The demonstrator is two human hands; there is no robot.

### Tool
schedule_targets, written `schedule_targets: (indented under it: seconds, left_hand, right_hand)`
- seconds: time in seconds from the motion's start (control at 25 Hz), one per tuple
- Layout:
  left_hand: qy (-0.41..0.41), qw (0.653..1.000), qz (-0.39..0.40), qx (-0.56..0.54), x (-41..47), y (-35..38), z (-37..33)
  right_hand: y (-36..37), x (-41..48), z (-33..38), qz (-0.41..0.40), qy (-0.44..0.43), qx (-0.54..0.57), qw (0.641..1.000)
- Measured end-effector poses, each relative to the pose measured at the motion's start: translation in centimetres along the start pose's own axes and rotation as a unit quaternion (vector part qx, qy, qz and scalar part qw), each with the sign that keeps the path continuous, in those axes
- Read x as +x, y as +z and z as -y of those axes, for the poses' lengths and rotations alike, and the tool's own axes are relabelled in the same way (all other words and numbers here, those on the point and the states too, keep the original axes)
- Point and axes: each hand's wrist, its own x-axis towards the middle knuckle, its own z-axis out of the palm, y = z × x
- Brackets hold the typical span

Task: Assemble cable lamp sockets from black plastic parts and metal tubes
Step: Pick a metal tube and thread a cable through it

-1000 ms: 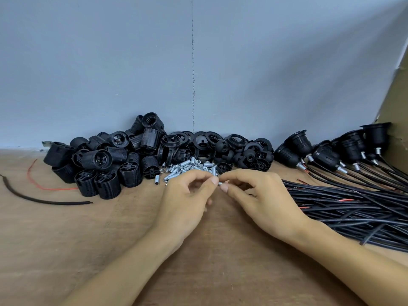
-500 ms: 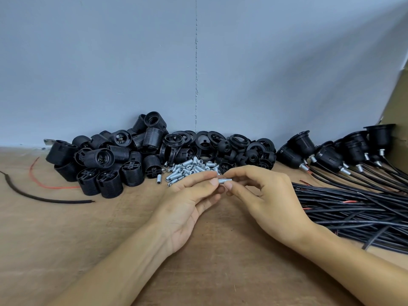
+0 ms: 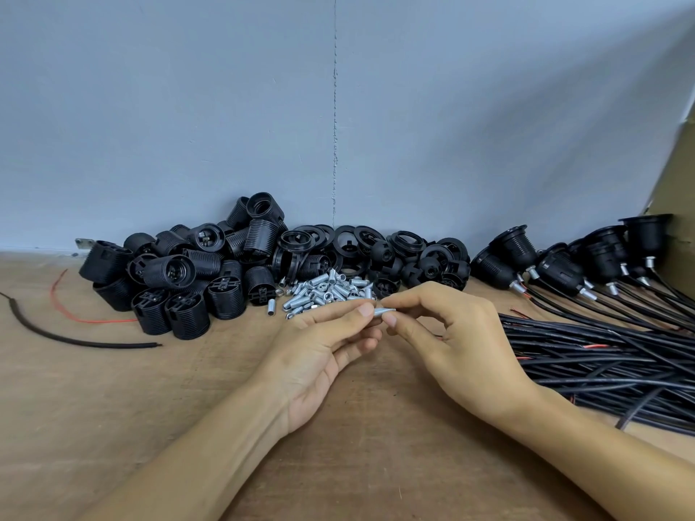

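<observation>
Head camera looks down on a brown wooden desk (image 3: 113,408) set against a pale grey-blue wall (image 3: 225,107), with both bare hands meeting just in front of the parts. The left hand (image 3: 323,347) lies palm-up with its thumb and forefinger pinching one end of a short silver threaded metal tube (image 3: 383,312); the right hand (image 3: 447,332) comes in from the other side, knuckles up, and pinches the tube's other end between thumb and forefinger. The tube lies roughly level between the two sets of fingertips, lifted clear of the desk, so the hands are together and both are closed on it. Just behind the fingers sits a loose heap of similar small silver metal tubes (image 3: 327,291), and one of these stands alone at the heap's left edge. Left of the heap is a pile of black ribbed plastic socket bodies (image 3: 180,280), some upright, some on their sides. Behind the heap, flat black plastic rings (image 3: 338,242) lean together, and rounded black plastic caps (image 3: 413,265) lie to their right. Further right, assembled black sockets with metal tubes and cables attached (image 3: 556,265) lie in a row, and their leads run into a thick bundle of black cables (image 3: 601,355) beside the right wrist. A brown cardboard panel (image 3: 677,174) stands at the far right edge. On the left of the desk lie a short curved black cable offcut (image 3: 56,334) and a thin red wire (image 3: 64,310).
</observation>
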Motion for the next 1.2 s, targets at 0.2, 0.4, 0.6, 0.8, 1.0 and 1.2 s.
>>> schedule_targets:
  seconds: [0.2,0.4,0.6,0.8,1.0,1.2]
  left_hand:
    - [0.004,1.000,0.008,0.016,-0.05,0.04,0.02]
    - [-0.008,1.000,0.022,0.013,0.01,-0.05,0.01]
    - [-0.001,1.000,0.009,0.013,0.26,-0.29,0.17]
    - [0.006,1.000,0.004,0.015,0.31,-0.41,0.36]
    - [0.013,1.000,0.004,0.016,0.31,-0.44,0.42]
    - [0.017,1.000,0.018,0.011,0.27,-0.48,0.39]
  right_hand:
    - [0.07,-0.06,0.02,-0.004,-0.026,-0.008,1.000]
    - [0.07,-0.05,0.04,-0.012,-0.028,-0.001,1.000]
    - [0.11,-0.04,-0.05,0.010,-0.046,-0.016,0.999]
    - [0.00,0.10,-0.11,0.028,-0.051,-0.011,0.998]
    - [0.05,0.08,0.28,0.013,-0.030,-0.016,0.999]
    - [0.28,-0.11,0.40,0.023,0.054,-0.023,0.998]
